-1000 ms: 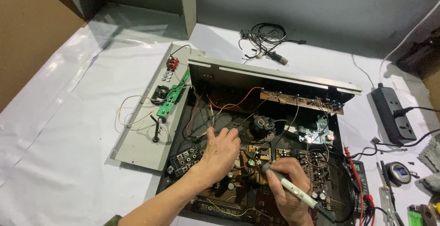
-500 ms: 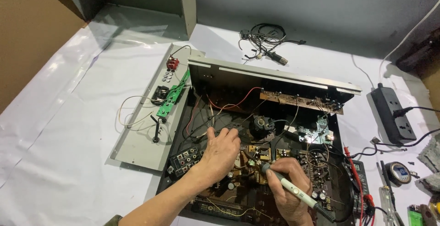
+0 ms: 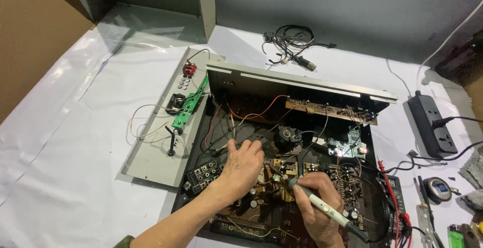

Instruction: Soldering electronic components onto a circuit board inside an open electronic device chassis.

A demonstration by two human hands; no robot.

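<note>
The opened amplifier chassis (image 3: 297, 84) lay flat on the white sheet (image 3: 75, 142), its cover already off and its grey front panel (image 3: 166, 137) swung out to the left, trailing wires and a small green board (image 3: 188, 104), so the stripping-down looked done and the board work seemed to be in the middle of things, with nothing put back together yet. The right hand (image 3: 317, 202) was at the near edge, fingers wrapped closed around a pale soldering iron (image 3: 322, 208), gripped like a pen, its tip aimed left at the brown circuit board (image 3: 282, 170) in the middle of the chassis. The left hand (image 3: 241, 167) sat just beside it on the left, fingers curled down together onto the components and wiring, pressing or pinching something; what exactly it gripped I couldn't tell, the fingertips being hidden among the parts. The two hands were close but not touching. A black power strip (image 3: 432, 125) lay off to the right, a bundle of loose cables (image 3: 292, 44) at the far side, and a tape measure (image 3: 436, 188), screwdriver (image 3: 425, 218) and red-tipped probe leads (image 3: 390, 175) waited at the near right
</note>
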